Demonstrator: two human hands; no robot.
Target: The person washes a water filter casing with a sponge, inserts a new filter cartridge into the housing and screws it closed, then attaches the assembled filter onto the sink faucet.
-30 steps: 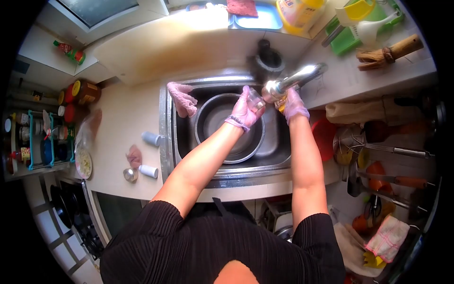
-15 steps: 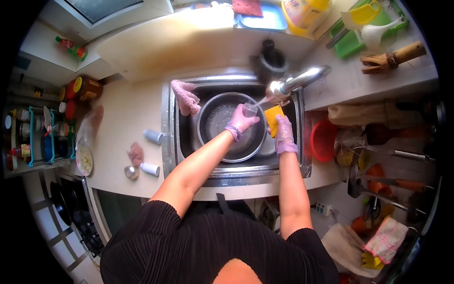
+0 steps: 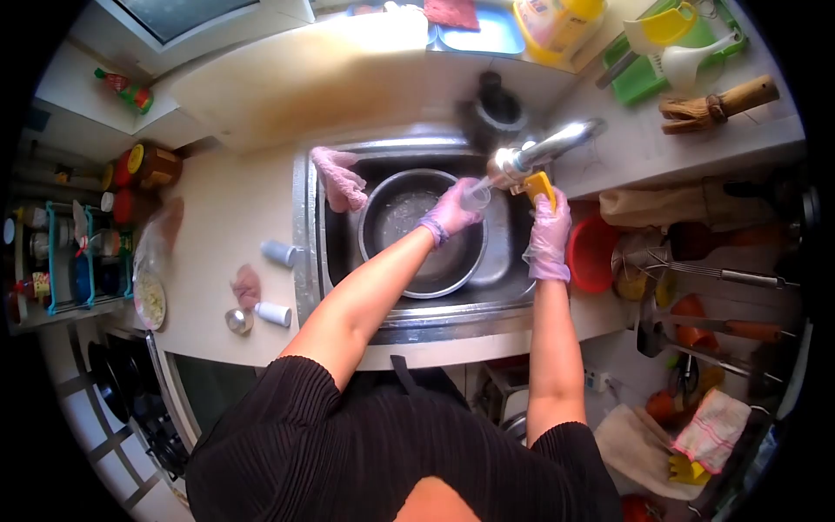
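Observation:
My left hand point(image 3: 449, 214), in a thin pinkish glove, grips a small clear cup point(image 3: 476, 197) above the right side of a round metal basin point(image 3: 366, 239). Water runs from the faucet point(image 3: 513, 163) at the cup's mouth. My right hand point(image 3: 549, 233), gloved the same way, is closed around a yellow sponge point(image 3: 539, 186) just right of the faucet, near the sink's right rim. A little water lies in the bottom of the basin, which stands in the steel sink point(image 3: 509, 271).
A pink cloth point(image 3: 340, 180) hangs over the sink's left edge. Two pale cylinders, one a white bottle point(image 3: 274, 313), and a small metal cup point(image 3: 237, 321) lie on the left counter. A dark mortar point(image 3: 497, 106) stands behind the faucet. A red bowl point(image 3: 592, 254) sits to the right.
My right hand has moved right and up with the sponge, away from the cup and closer to the faucet. The cup in my left hand has shifted slightly right, under the stream.

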